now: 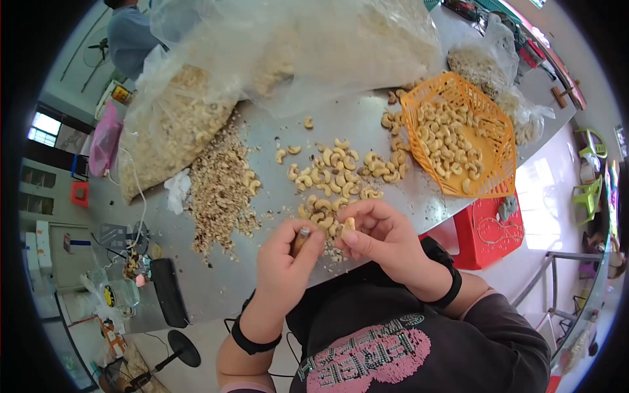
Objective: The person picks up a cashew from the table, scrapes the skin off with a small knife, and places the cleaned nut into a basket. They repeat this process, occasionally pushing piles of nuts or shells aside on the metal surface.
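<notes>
My left hand (283,265) is closed around a short brown handle (300,241) with a pale end cap; the tool's other end is hidden, so its kind does not show. Between the thumb and fingers of my right hand (388,241) is a single cashew nut (348,226). Both hands are close together above the near edge of the metal table (216,281). Loose cashews (335,171) lie spread just beyond them. To the left, a heap of brown skin crumbs (223,190) covers the tabletop. An orange plastic basket (411,131) holding many cashews stands at the right.
Large clear bags of nuts (177,124) fill the table's far side. Smaller bags (481,69) sit at the back right. A black case (168,293) lies at the left edge. A red stool (486,232) stands beside the table, and another person (131,36) is at the far left.
</notes>
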Action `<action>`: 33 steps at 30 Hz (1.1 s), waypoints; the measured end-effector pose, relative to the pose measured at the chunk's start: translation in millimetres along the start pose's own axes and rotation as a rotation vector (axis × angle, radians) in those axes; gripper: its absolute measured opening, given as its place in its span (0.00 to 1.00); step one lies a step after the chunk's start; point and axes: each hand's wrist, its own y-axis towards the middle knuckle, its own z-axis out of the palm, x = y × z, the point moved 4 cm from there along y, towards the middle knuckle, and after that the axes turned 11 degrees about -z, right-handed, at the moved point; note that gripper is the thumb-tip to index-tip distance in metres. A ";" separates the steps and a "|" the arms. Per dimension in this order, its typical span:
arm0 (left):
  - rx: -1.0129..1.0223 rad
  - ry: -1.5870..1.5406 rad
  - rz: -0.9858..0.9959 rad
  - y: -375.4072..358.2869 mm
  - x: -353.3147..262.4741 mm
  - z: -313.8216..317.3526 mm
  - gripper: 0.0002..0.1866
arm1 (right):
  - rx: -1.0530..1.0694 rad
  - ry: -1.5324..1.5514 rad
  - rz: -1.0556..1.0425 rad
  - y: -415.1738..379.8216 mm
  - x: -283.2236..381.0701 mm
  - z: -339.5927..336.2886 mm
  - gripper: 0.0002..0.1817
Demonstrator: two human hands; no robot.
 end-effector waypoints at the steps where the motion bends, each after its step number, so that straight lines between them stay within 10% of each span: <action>1: 0.045 -0.022 -0.027 0.8 -0.7 -0.7 0.05 | -0.001 -0.015 0.006 -1.1 2.7 1.0 0.13; 20: 0.142 0.081 0.393 -5.7 -37.6 -3.4 0.13 | 0.042 0.081 -0.043 4.6 6.2 10.0 0.10; 33: 0.160 0.055 0.305 -6.8 -36.2 -0.5 0.18 | 0.035 0.278 0.049 8.6 1.6 10.5 0.13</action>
